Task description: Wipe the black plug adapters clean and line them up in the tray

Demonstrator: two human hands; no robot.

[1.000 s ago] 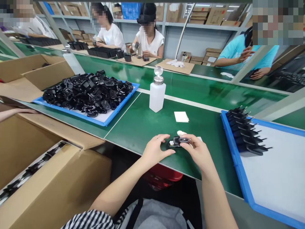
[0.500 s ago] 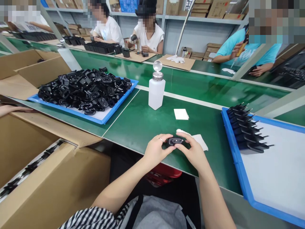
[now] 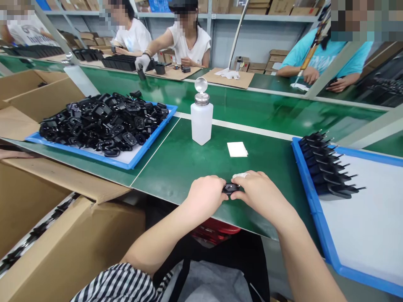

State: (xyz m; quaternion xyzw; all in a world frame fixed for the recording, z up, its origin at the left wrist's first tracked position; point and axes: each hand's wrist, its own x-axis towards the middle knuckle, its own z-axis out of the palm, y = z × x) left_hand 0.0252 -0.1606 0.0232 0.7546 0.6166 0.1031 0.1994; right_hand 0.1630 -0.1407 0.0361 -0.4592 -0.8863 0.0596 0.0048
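Between my two hands, just above the near part of the green table, is a small black plug housing (image 3: pixel 231 188) with a glossy face. My left hand (image 3: pixel 206 193) pinches its left end between thumb and fingers. At the other end, my right hand (image 3: pixel 260 193) has its thumb and fingers closed on it. Something white (image 3: pixel 241 175) shows at a finger of my right hand; I cannot tell whether it is a finger cover or cloth. Beyond my hands lies a folded white wipe (image 3: pixel 237 149). A white pump bottle (image 3: pixel 202 121) with its metal lid up stands behind.
Left, a blue-rimmed tray (image 3: pixel 134 162) bears a heap of black housings (image 3: pixel 103 121). On the right, another blue tray (image 3: pixel 327 243) holds a row of black plugs with pins (image 3: pixel 327 167). Open cardboard boxes (image 3: pixel 78 243) stand at the near left. Co-workers sit across the table.
My hands have turned around the plug housing, the right one now covering more of it. The white cloth beside my right hand no longer shows. Across the table, a co-worker's gloved hand has reached out.
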